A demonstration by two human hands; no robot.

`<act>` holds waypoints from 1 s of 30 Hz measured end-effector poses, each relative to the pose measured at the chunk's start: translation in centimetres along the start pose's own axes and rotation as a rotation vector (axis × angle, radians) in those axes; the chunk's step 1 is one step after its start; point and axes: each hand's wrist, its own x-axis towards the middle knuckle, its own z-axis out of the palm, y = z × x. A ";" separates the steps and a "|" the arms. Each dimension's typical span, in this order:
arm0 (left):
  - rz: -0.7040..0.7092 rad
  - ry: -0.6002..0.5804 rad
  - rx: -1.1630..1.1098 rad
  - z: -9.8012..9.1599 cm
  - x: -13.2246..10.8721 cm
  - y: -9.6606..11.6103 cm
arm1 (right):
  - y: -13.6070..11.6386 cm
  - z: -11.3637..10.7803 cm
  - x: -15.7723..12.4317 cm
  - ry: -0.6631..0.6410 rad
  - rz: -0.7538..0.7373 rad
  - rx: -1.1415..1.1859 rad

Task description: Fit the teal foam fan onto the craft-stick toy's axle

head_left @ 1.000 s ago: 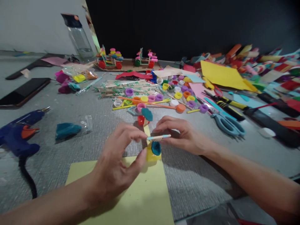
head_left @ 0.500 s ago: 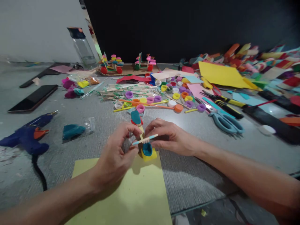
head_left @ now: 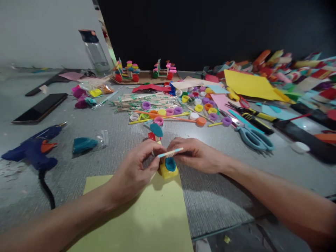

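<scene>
Thin pale-blue stick (head_left: 170, 152): held level at table centre, just above a small yellow block (head_left: 168, 173) bearing a teal bottle cap (head_left: 170, 163). Left hand (head_left: 136, 168) pinches its 9 o'clock end, right hand (head_left: 195, 155) its 3 o'clock end. Block stands at the 12 o'clock edge of a pale-yellow paper sheet (head_left: 147, 217). Handling, by judgement: light pinches, stick level, wrists braced low. Blue glue gun (head_left: 31, 152) at 9 o'clock.

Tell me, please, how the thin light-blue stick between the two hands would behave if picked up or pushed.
The light-blue stick looks thin and straight between the left hand and right hand, so probably light and stiff, yet easy to snap. It might roll on the table if round.
</scene>
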 end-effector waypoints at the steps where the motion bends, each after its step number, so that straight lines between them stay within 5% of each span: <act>1: 0.001 -0.001 -0.006 0.0 0.0 -0.1 | 0.0 0.0 0.0 -0.003 0.001 0.002; 13: -0.065 0.015 -0.098 -0.2 0.4 -0.2 | -1.3 -0.6 -0.4 0.041 0.146 0.049; 21: -0.068 0.078 -0.068 -0.7 0.3 0.0 | -2.7 -1.5 -0.6 0.088 0.101 0.117; 30: -0.116 -0.029 -0.043 -0.3 -0.5 0.1 | -5.3 0.1 0.6 0.298 0.052 -0.522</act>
